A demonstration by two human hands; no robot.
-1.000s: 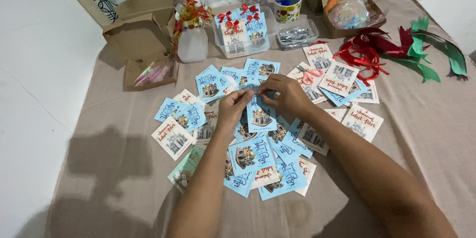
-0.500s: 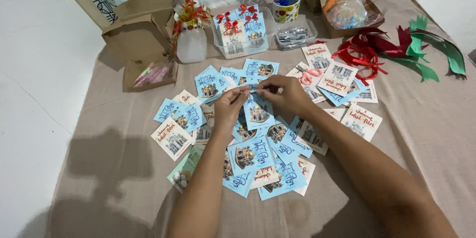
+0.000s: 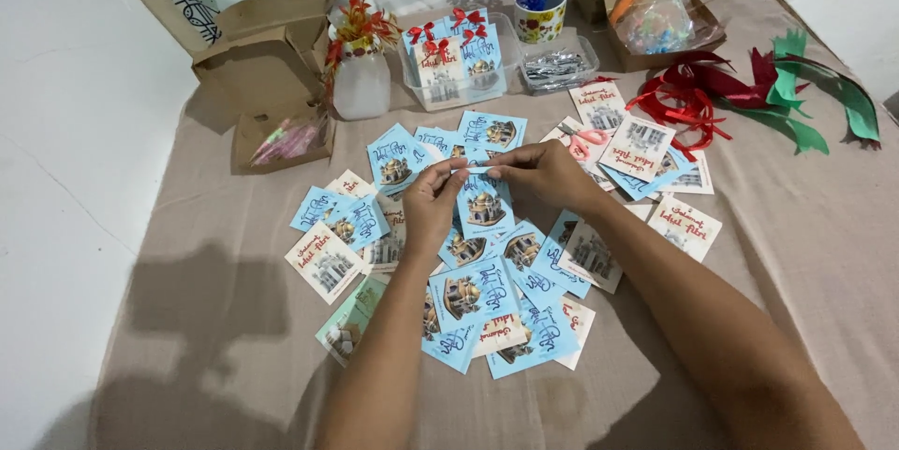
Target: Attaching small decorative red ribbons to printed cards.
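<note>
My left hand [image 3: 433, 199] and my right hand [image 3: 538, 172] meet over the middle of the table and both pinch the top edge of one small blue card [image 3: 483, 205] with a domed building printed on it. The card hangs upright between my fingers. Under and around my hands lies a spread of several blue and cream cards [image 3: 468, 295] of the same kind on the beige tablecloth [image 3: 215, 253]. My forearms reach in from the bottom of the view.
A clear tub [image 3: 496, 33] of cards with red bows stands at the back. Beside it are a white vase [image 3: 361, 85], a flower mug [image 3: 541, 12] and a tray of silver bits [image 3: 560, 68]. Cardboard boxes [image 3: 267, 66] sit left and back right. Red ribbons [image 3: 693, 99], green ribbons [image 3: 815, 103] and scissors [image 3: 585, 141] lie right.
My hands have lifted the blue card a little and drawn closer together at its top edge. The rest of the table is unchanged.
</note>
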